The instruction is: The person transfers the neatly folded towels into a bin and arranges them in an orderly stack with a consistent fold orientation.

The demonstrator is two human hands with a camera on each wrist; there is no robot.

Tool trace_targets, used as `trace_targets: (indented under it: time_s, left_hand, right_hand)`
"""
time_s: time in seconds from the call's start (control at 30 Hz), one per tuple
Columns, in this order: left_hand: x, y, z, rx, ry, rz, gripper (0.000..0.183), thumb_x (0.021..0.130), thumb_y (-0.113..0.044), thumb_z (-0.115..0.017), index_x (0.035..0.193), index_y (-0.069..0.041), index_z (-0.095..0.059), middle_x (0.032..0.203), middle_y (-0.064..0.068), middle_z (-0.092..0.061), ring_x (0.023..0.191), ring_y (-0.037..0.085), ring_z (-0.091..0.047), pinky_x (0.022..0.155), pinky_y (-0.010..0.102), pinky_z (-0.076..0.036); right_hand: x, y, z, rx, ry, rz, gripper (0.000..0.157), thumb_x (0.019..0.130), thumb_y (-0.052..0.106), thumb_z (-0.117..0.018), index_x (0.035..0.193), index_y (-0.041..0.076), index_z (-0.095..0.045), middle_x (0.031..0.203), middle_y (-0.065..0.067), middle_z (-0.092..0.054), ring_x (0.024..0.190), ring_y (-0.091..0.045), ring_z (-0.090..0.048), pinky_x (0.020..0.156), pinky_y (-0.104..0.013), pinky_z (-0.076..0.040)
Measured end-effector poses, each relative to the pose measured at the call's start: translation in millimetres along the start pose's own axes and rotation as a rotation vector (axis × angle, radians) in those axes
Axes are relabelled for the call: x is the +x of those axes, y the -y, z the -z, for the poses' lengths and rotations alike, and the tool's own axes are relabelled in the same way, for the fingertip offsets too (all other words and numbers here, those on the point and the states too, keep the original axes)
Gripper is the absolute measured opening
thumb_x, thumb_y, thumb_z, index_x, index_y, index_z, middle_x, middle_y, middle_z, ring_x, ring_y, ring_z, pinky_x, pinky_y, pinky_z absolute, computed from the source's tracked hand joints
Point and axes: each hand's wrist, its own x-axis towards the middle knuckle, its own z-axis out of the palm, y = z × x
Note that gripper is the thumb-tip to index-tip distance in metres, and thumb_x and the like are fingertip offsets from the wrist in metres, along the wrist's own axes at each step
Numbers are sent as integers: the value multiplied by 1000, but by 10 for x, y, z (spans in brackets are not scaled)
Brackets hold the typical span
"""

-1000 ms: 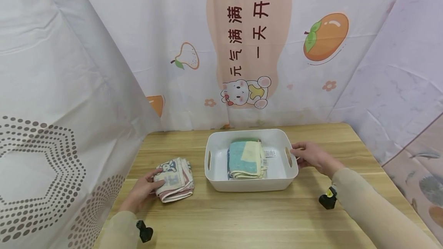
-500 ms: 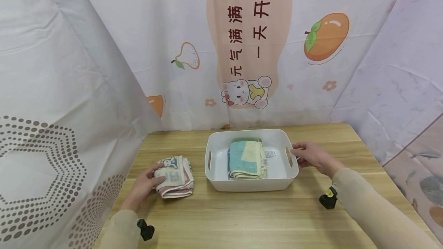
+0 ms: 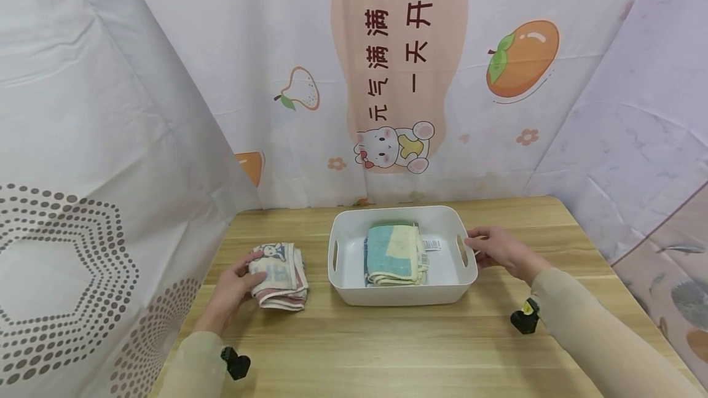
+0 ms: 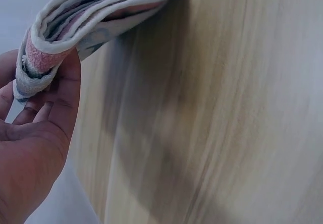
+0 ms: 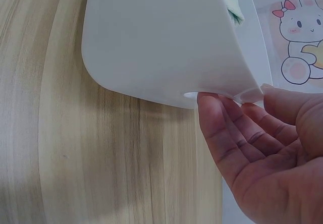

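My left hand (image 3: 229, 287) grips the left edge of a folded towel (image 3: 279, 275), thumb and fingers on either side of its layers. The towel is white with pink stripes and a blue cartoon print. In the left wrist view the folded towel (image 4: 96, 19) hangs above the wood, with a shadow below. A white plastic basket (image 3: 404, 295) stands to its right, holding a folded teal and cream towel (image 3: 389, 253) with white tags. My right hand (image 3: 500, 250) holds the basket's right side at the handle slot, fingertips at the slot and thumb at the rim.
Both sit on a wood-grain table (image 3: 354, 349). A printed curtain (image 3: 310, 140) rises behind the table's back edge, and more cloth hangs at the left and right sides. A black wrist camera (image 3: 236, 363) sits at my left cuff, another black camera (image 3: 524, 318) at the right.
The left hand has shifted slightly forward, away from me, with the striped towel, whose near edge has risen in the view. The right hand and basket have stayed in place.
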Motion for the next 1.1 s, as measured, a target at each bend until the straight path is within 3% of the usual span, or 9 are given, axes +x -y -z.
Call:
trace_targets:
  time_s: [0.33, 0.73, 1.1]
  left_hand:
    - [-30, -143, -9, -104, -13, -32, 64, 100, -19, -68, 158, -22, -41, 152, 13, -41, 107, 12, -59, 84, 26, -55]
    - [-94, -400, -77, -159, -8, -102, 62, 100, -21, -68, 157, -23, -42, 154, 10, -39, 108, 14, -59, 83, 26, -56]
    - [-170, -637, -142, -245, 7, -203, 63, 98, -14, -70, 155, -17, -43, 137, 3, -49, 101, 12, -62, 80, 24, -56]
  right_hand:
    - [-2, 3, 0, -2, 1, -2, 47, 106, 14, -54, 139, -18, -43, 113, -25, -67, 86, -20, -70, 76, -35, -61]
    - [-9, -1, -4, 3, -1, 8, 47, 106, 12, -54, 139, -19, -43, 111, -24, -68, 86, -20, -70, 76, -34, -61]
    - [-3, -11, 6, 7, 0, 10, 48, 106, 14, -54, 140, -19, -43, 113, -24, -68, 89, -23, -70, 76, -34, -61]
